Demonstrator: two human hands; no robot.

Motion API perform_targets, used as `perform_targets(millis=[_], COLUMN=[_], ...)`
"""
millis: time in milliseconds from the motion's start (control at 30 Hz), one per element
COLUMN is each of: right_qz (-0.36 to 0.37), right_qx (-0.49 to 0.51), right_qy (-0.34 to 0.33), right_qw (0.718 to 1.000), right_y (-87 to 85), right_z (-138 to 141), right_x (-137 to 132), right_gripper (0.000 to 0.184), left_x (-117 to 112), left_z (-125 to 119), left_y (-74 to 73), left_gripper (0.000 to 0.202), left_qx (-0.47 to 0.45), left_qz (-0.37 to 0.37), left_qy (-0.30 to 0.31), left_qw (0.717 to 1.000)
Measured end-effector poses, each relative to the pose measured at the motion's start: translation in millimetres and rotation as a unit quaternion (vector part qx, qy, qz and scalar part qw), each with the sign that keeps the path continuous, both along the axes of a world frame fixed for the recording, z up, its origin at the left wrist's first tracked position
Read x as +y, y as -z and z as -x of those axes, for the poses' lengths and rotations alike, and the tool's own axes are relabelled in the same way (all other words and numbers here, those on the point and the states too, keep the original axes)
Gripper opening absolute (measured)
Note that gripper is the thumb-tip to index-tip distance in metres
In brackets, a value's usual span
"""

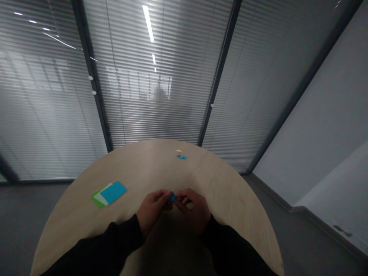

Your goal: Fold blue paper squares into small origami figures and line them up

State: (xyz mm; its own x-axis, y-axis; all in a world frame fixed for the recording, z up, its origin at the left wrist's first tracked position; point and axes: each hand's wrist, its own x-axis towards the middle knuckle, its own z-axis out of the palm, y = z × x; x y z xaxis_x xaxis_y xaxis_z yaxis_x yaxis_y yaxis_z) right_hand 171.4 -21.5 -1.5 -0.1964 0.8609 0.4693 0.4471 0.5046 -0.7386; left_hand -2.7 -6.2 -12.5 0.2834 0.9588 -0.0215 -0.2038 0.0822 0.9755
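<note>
My left hand (151,210) and my right hand (192,209) meet above the near middle of a round wooden table (224,191). Both pinch a small folded piece of blue paper (172,197) between their fingertips. The fingers of each hand are curled closed around it, and most of the paper is hidden by them. Dark sleeves cover both forearms.
A stack of coloured paper sheets (109,193), blue on top of white and green, lies on the table to the left. Small folded paper shapes, blue ones (181,156) and a yellow one (179,151), sit near the far edge. Glass walls with blinds stand behind.
</note>
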Motion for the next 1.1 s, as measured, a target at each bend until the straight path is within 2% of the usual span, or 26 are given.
perform_targets(millis=[133,267,367,533,733,933,1100], right_qz=[0.083,0.176,0.199,0.231,0.225,0.114,0.075], right_qx=[0.061,0.158,0.177,0.172,0.172,0.134,0.077], right_qy=[0.030,0.017,0.005,-0.010,-0.025,0.054,0.055], right_qw=[0.994,0.972,0.964,0.958,0.959,0.983,0.993], right_y=[3.6,5.6,5.0,2.9,6.5,5.0,3.2], right_z=[-1.6,-0.5,1.2,3.5,5.2,6.0,3.0], right_x=[3.9,6.8,5.9,2.4,2.7,0.6,0.4], right_gripper=[0.019,0.028,0.030,0.031,0.028,0.020,0.016], left_x=[-2.2,-6.0,-6.9,-5.6,-7.4,-8.3,-9.0], left_z=[0.3,0.4,-0.3,-0.8,-0.1,-0.5,-1.0], left_y=[-3.4,-10.3,-10.4,-6.4,-10.2,-14.7,-13.9], left_gripper=[0.040,0.038,0.040,0.035,0.033,0.032,0.032], left_qx=[-0.021,0.033,0.051,0.045,0.059,0.101,0.115], left_qz=[0.013,-0.049,-0.078,-0.085,-0.063,-0.070,-0.081], left_qy=[0.002,-0.008,-0.002,0.001,0.004,-0.008,-0.007], left_qw=[1.000,0.998,0.996,0.995,0.996,0.992,0.990])
